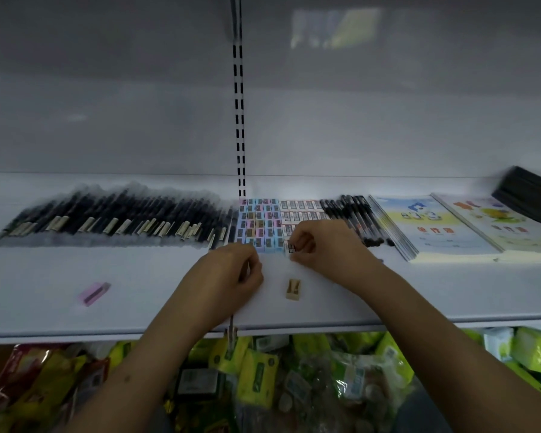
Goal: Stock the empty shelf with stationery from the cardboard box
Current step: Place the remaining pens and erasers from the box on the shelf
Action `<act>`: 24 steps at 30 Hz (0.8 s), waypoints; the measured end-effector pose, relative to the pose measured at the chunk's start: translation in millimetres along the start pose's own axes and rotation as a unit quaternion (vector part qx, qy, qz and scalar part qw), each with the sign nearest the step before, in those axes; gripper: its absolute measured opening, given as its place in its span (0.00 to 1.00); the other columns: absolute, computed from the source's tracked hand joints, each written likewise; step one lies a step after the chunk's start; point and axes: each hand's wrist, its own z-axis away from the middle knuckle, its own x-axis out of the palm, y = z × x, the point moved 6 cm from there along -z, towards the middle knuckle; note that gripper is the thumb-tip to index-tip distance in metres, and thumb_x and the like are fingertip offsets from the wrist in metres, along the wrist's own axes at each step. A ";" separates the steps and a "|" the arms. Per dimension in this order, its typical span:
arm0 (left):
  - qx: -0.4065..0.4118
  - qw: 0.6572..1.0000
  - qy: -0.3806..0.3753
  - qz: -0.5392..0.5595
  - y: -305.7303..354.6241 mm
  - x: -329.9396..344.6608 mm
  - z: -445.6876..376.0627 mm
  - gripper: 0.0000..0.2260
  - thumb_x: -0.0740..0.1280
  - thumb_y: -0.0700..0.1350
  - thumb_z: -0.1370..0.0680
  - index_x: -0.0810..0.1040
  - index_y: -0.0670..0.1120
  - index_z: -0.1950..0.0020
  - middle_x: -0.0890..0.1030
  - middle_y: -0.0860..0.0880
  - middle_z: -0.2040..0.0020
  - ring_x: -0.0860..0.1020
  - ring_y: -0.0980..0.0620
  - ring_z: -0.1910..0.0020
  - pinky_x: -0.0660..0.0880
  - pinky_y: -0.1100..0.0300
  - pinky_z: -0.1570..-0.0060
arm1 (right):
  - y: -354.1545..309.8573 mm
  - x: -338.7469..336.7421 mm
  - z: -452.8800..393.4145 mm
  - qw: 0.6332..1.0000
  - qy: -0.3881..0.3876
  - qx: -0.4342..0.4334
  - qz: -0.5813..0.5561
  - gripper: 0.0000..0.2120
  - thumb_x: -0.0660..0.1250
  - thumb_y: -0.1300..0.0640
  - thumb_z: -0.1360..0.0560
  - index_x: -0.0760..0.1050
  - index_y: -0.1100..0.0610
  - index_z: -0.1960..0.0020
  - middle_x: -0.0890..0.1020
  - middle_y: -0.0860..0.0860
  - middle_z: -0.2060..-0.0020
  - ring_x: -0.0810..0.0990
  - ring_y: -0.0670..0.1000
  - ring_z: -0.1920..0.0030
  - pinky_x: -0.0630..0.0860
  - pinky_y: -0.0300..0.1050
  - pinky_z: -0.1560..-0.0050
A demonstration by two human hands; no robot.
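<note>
Two bare hands are working at a white shelf [419, 295] in a dim shop aisle. R hand [320, 245] is pinching a small white eraser [291, 246] at the front edge of the white eraser rows [300, 210], grip clamped on it. L hand [235, 270] is curling beside the pastel sharpener block [258, 223]; can't tell if its grip is holding anything. A tan sharpener [293, 289] and a pink one [93, 293] are lying loose up front. Pens [107, 220] are lying at L, workbooks [431, 226] at R.
</note>
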 end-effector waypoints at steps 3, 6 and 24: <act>-0.004 1.000 -0.002 0.008 -1.0 -0.1 0.3 0.07 0.64 0.46 0.20 0.73 0.51 0.59 0.74 0.53 0.65 0.72 0.56 0.67 0.65 0.64 0.68 | 0.0 1.3 1.2 1.000 0.008 0.002 -0.006 0.09 0.75 0.59 0.28 0.80 0.57 0.49 0.82 0.48 0.58 0.79 0.44 0.59 0.78 0.37 0.51; 0.006 0.999 0.001 0.038 1.2 -5.6 0.8 0.06 0.64 0.45 0.21 0.74 0.52 0.58 0.75 0.54 0.61 0.73 0.57 0.63 0.69 0.63 0.63 | -6.7 -7.0 9.7 0.999 0.032 -0.010 0.016 0.11 0.73 0.55 0.26 0.77 0.54 0.45 0.79 0.47 0.53 0.78 0.44 0.60 0.77 0.39 0.52; -0.152 0.985 0.077 0.023 -84.7 -90.5 77.5 0.05 0.72 0.47 0.23 0.85 0.54 0.49 0.82 0.57 0.52 0.78 0.62 0.54 0.71 0.73 0.53 | -44.1 23.2 33.6 0.990 0.022 -0.042 -0.136 0.13 0.75 0.59 0.29 0.73 0.48 0.51 0.80 0.45 0.59 0.79 0.42 0.60 0.75 0.29 0.59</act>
